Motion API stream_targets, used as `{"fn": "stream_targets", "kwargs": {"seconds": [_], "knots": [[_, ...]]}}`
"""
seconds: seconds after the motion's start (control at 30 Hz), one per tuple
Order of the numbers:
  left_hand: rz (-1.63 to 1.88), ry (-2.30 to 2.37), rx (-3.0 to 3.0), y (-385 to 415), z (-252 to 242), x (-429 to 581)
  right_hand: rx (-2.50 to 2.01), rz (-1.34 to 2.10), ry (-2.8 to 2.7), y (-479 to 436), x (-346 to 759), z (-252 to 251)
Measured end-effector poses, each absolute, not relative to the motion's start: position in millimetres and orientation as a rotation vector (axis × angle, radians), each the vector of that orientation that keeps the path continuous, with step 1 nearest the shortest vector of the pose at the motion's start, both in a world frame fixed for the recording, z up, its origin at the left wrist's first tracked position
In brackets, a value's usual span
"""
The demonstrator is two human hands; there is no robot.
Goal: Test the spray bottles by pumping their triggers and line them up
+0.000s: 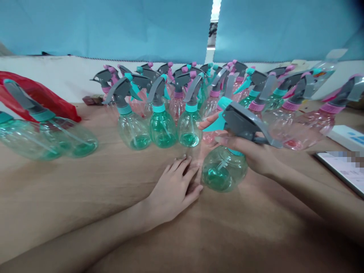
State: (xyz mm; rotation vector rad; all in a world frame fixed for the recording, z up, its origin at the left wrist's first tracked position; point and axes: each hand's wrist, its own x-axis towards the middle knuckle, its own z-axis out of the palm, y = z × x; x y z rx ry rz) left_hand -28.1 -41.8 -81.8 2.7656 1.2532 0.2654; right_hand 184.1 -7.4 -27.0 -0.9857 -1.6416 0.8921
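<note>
My right hand (247, 149) is wrapped round the neck of a clear green spray bottle (224, 170), just under its grey and turquoise trigger head. The bottle leans a little, and its nozzle points left. Whether its base touches the table cannot be made out. My left hand (176, 185) lies flat on the wooden table (113, 182), fingers spread, just left of that bottle and holding nothing. Behind my hands, a green spray bottle (189, 129) stands upright beside another green spray bottle (162, 127) in the front row.
Several pink-collared and turquoise-collared bottles crowd the back, among them a pink spray bottle (313, 121) at right. Two green bottles (74, 138) stand at far left by a red plastic bag (48, 93). A phone (341, 170) and a white box (348, 136) lie at right.
</note>
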Motion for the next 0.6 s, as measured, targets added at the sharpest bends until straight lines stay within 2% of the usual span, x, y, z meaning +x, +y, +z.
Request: {"fn": "stream_targets", "kwargs": {"seconds": [0.6], "knots": [[0.273,1.246,2.768,-41.5,-81.9,-28.2,-0.969,0.916,-1.677,-9.2,181.5,-23.0]]}}
